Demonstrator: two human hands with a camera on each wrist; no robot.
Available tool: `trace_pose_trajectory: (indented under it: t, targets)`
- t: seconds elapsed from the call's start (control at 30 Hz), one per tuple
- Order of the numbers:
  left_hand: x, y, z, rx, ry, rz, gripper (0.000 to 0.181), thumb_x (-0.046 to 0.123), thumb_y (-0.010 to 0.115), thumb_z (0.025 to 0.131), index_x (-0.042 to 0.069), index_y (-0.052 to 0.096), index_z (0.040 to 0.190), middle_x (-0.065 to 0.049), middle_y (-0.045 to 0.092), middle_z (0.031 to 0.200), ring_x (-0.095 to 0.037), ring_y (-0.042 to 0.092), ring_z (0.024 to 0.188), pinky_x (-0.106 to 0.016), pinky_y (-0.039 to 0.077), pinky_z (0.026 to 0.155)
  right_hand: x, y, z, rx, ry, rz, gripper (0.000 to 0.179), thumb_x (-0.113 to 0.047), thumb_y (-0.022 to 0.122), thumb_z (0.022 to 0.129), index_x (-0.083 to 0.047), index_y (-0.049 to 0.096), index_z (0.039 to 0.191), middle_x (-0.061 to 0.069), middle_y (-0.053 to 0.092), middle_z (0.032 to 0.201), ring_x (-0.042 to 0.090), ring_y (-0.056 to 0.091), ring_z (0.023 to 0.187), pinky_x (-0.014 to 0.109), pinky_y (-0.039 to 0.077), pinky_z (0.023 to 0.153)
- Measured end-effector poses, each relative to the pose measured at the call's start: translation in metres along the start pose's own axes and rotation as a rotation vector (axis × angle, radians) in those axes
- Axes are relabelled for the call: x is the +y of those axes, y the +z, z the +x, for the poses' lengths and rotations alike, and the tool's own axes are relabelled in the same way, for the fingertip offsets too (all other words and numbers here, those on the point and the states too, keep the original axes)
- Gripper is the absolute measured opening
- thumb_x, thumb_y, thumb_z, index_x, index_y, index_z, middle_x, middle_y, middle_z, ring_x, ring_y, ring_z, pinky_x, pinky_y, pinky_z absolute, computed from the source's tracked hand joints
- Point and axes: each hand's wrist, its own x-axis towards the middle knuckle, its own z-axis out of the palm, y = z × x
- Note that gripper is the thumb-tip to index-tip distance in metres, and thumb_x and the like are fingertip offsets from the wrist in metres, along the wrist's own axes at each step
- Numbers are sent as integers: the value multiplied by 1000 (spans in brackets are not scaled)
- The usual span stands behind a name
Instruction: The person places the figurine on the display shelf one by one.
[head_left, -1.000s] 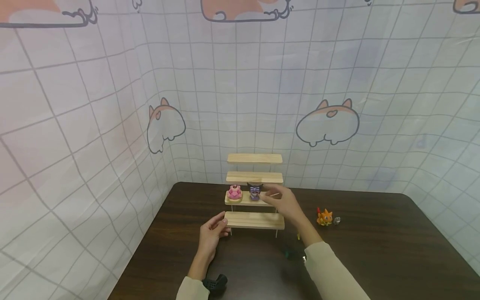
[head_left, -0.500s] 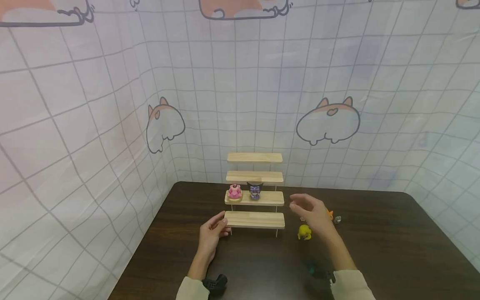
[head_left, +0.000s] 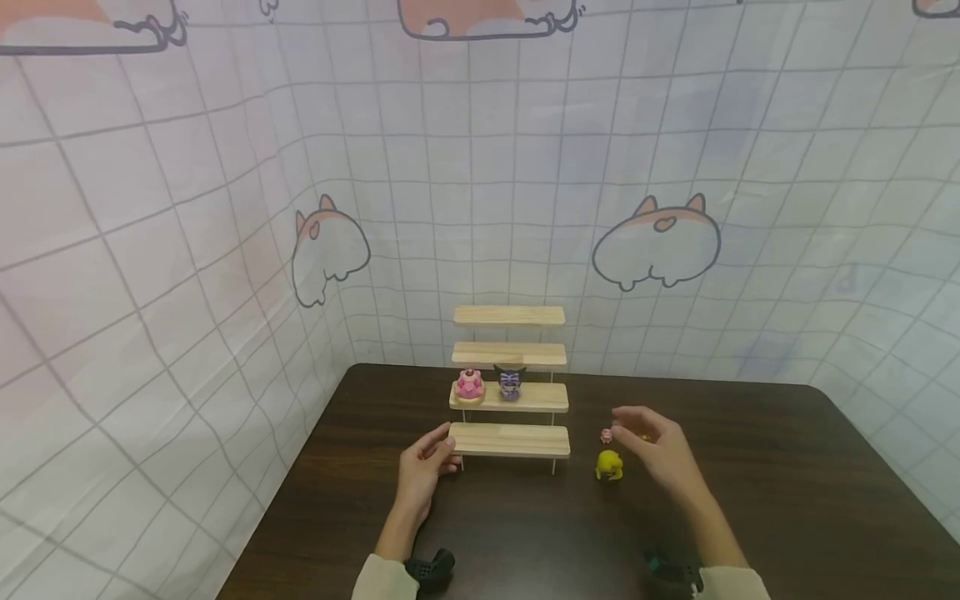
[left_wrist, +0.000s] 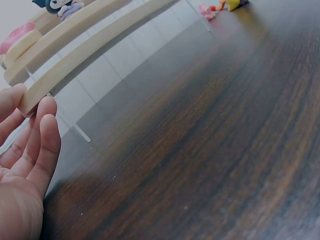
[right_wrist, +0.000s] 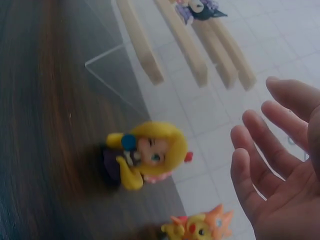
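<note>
- The left hand [head_left: 426, 467] pinches the near left end of the lowest board [head_left: 510, 440], thumb on top and fingers beneath, as the left wrist view shows.
- The right hand [head_left: 658, 446] is spread above the surface [head_left: 540, 533], its fingers apart and loosely bent, near the small figures to the right of the stand.
- The stand has four pale wooden boards rising in steps towards the back, with clear supports [right_wrist: 95, 72] at the sides.
- On the second board from the bottom [head_left: 543, 397], a pink figurine [head_left: 469, 386] sits at the left end, on a round tan base.
- Just to its right, near the middle of the same board, is a purple figurine [head_left: 510, 385] with a dark, pointed hood.
- A yellow-haired figurine [head_left: 609, 463] stands upright on the surface, between the stand and the right hand.
- Behind it is a small pink figure [head_left: 606, 435], close to the right hand's fingertips.
- An orange-and-yellow figurine [right_wrist: 200, 227] shows at the bottom of the right wrist view; in the head view the right hand mostly covers it.
- Gridded fabric [head_left: 510, 167] with cartoon animals hangs behind the dark, wood-grained surface.
</note>
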Motion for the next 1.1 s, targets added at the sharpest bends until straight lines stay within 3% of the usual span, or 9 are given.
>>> trace_pose_trajectory:
  t: [0.2,0.37,0.47,0.67,1.1]
  targets:
    - [0,1,-1,0,-4,0,45,18,72,97,3,63,138,0,74,91,-10,71,73,-24,61,69,8,-9,-3,-55,27,-6,39,-32,71,98,-11,66,130,15,71,122,6,64,102,23,54,84]
    - [-2,2,-1,4,-1,5,44,18,72,97,2,63,138,-1,74,91,-11,71,73,-24,61,69,17,-12,-4,-190,62,12,49,-33,71,97,-8,60,139,20,66,130,26,64,108,29,56,82]
    - [-2,2,0,1,-1,5,44,18,72,97,2,63,138,-1,74,91,-11,71,73,-25,61,69,22,-12,-5,-267,54,1,53,-32,70,98,-7,57,142,21,63,136,31,65,112,31,56,83]
    - [0,2,-1,2,1,7,44,18,71,98,3,63,138,-1,74,91,-11,71,73,-24,61,69,31,-12,-5,-346,0,39,53,-25,70,98,0,55,143,24,65,133,28,68,108,26,58,81]
    - [0,1,-1,10,7,3,43,17,71,98,2,63,137,-2,75,91,-11,71,73,-25,61,68,54,-7,-2,-409,15,34,58,-24,73,96,1,54,144,24,66,125,22,65,104,24,56,80]
